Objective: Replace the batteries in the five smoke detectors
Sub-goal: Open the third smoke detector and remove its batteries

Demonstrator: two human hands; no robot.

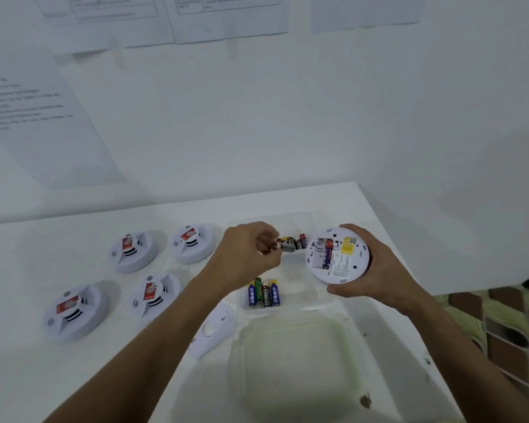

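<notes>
Four smoke detectors (134,251) sit face up on the white table (28,377), well left of the action, while the fifth detector (338,254) is up in the right hand (376,270), fingers wrapped around its rim, back side showing and battery bay open. One battery looks seated in that bay, with an empty slot beside it. The left hand (245,257) pinches a battery (283,247) in its fingertips, just beside the detector, above the clear tray (300,297) of loose batteries. So we're mid-swap on this unit, though whether that battery is going in or coming out, I cannot tell. Loading it calls for lining it up with the free slot and pressing it home.
</notes>
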